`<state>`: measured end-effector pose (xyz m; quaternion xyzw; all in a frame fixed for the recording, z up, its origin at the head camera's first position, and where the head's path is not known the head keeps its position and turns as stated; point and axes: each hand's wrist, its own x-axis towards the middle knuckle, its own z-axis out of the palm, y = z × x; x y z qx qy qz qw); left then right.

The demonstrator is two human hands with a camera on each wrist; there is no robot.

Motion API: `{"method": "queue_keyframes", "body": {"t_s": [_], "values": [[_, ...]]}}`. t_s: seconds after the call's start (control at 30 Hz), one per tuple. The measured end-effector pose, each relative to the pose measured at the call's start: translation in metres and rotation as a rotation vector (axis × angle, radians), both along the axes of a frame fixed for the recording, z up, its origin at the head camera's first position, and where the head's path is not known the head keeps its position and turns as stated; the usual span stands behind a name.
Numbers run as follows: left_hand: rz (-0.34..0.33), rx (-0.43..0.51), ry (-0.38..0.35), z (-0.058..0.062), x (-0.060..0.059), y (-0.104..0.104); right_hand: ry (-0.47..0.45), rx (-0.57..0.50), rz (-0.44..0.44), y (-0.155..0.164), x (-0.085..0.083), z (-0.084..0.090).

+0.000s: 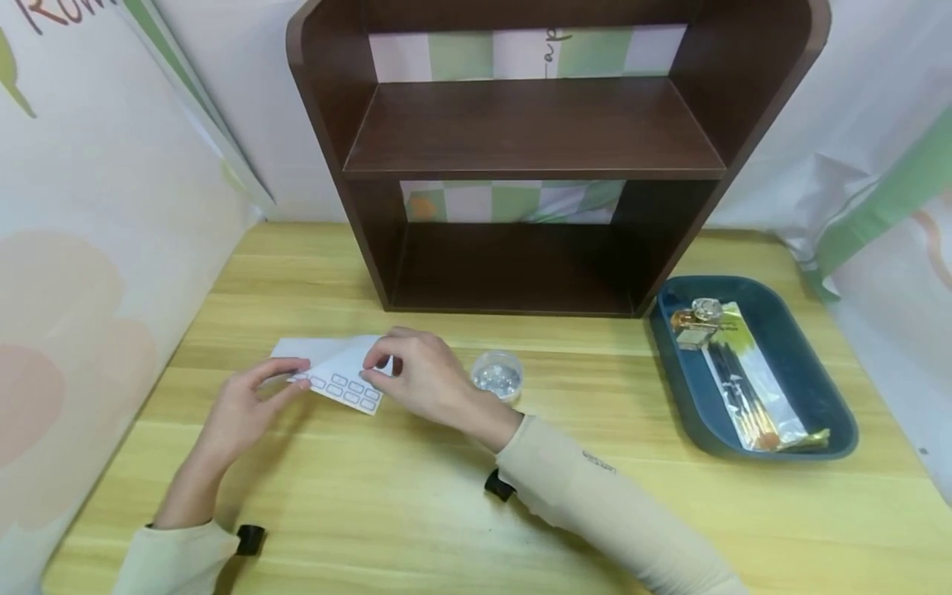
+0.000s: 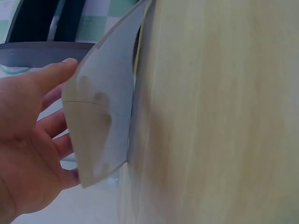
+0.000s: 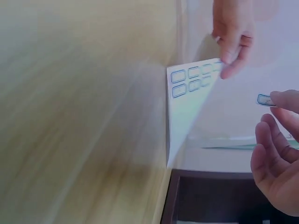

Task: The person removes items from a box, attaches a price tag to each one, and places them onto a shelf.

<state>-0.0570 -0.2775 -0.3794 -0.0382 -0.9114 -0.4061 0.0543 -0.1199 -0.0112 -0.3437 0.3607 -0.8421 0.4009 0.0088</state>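
Observation:
A white sticker sheet (image 1: 335, 355) with several blue-framed rectangular labels lies tilted above the table at the left. My left hand (image 1: 241, 409) pinches its left edge between thumb and index finger. The right wrist view shows the sheet (image 3: 189, 109) raised at that edge. Close over the sheet's right side, my right hand (image 1: 427, 376) holds a small blue-framed sticker (image 3: 265, 100) between thumb and index finger, apart from the sheet in the right wrist view. Its other fingers are loosely bent. In the left wrist view the sheet's plain back (image 2: 100, 126) faces the camera.
A small clear round container (image 1: 498, 376) with shiny contents stands just right of my right hand. Behind is a dark brown shelf (image 1: 531, 128). At the right, a dark blue tray (image 1: 811, 376) holds a perfume bottle (image 1: 695, 324) and a packet of brushes (image 1: 751, 380).

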Motion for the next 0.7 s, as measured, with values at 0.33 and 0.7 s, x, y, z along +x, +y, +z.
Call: {"method": "queue_keyframes", "body": {"t_s": [0.33, 0.7], "values": [[-0.085, -0.081, -0.068, -0.007, -0.007, -0.002, -0.182, -0.096, -0.022, 0.045, 0.002, 0.004], [-0.228, -0.121, 0.019, -0.012, -0.012, 0.002, -0.368, -0.154, -0.11, 0.095, -0.004, -0.005]]}}
